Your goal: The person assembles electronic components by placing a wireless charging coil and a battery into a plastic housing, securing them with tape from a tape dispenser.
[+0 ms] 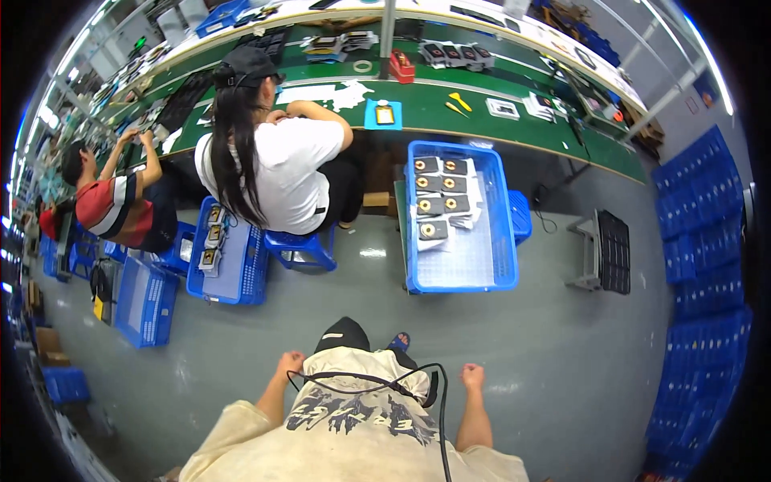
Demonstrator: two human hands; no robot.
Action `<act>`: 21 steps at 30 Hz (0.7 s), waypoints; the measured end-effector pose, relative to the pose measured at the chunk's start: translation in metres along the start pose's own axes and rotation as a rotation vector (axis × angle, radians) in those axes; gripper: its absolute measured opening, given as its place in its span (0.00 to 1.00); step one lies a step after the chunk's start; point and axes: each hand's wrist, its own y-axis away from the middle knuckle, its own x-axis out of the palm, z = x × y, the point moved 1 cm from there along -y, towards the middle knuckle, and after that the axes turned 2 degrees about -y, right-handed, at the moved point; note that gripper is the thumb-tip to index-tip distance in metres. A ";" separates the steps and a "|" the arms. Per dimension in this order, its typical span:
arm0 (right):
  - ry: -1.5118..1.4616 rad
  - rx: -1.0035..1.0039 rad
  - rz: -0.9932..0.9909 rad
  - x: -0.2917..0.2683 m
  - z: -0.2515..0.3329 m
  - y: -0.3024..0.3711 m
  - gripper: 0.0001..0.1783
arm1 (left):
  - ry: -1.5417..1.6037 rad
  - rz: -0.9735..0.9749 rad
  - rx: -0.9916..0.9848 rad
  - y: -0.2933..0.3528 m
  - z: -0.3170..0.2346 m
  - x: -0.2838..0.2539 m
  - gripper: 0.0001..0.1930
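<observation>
My left hand [293,363] hangs low beside my body with its fingers curled, and I see nothing in it. On the other side my right hand [472,375] is loosely closed over the floor, apart from any object. A black cable [438,377] loops across the front of my cream shirt [353,434] and passes close to my left hand. Ahead of me stands a large blue crate [462,281]. Along its left part lie several dark square parts with gold rings [434,205] on white sheets. Neither hand touches the crate.
A long green workbench [434,92] runs across the far side, with a person in white [281,161] seated at it. A blue crate [249,277] stands behind that person's stool. At right are a black rack [614,253] and stacked blue bins [695,265].
</observation>
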 end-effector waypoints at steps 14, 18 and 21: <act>0.100 -0.435 0.196 0.112 0.325 -0.086 0.12 | 0.705 -0.095 -0.324 -0.070 -0.036 -0.046 0.11; -0.229 -0.469 0.330 0.121 0.451 -0.071 0.12 | 0.777 -0.221 -0.279 -0.096 -0.076 -0.098 0.10; -0.229 -0.569 0.290 0.101 0.548 -0.093 0.12 | 0.863 -0.307 -0.283 -0.126 -0.085 -0.118 0.11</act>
